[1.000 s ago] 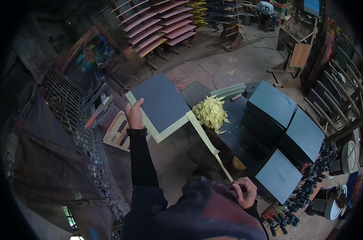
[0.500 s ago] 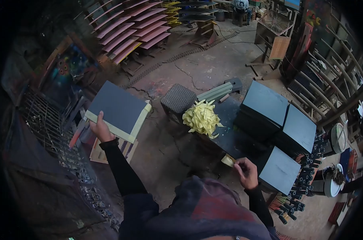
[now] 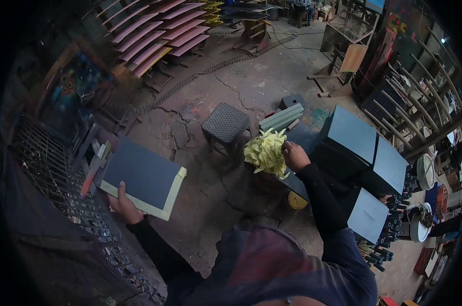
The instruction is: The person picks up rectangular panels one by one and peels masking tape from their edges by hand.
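Observation:
A dark grey square panel (image 3: 145,173) is held by its near left edge in my left hand (image 3: 125,205), thumb on top. Pale yellow tape (image 3: 172,196) runs along its near and right edges. My right hand (image 3: 294,156) touches the right side of a ball of crumpled yellow tape (image 3: 266,153), fingers pinched together; what is between them is too small to tell. The ball sits at the left end of a dark table (image 3: 298,185).
Stacks of dark panels (image 3: 353,134) stand on the right, beside several black tubes (image 3: 394,224). A woven stool (image 3: 226,123) is ahead. Racks of pink boards (image 3: 182,28) stand at the back left. A seated person (image 3: 301,6) is far off, partly cut off.
The tape strip came off the panel and was bunched in my right hand, which has moved up to the ball. My left hand has moved the panel left and lower.

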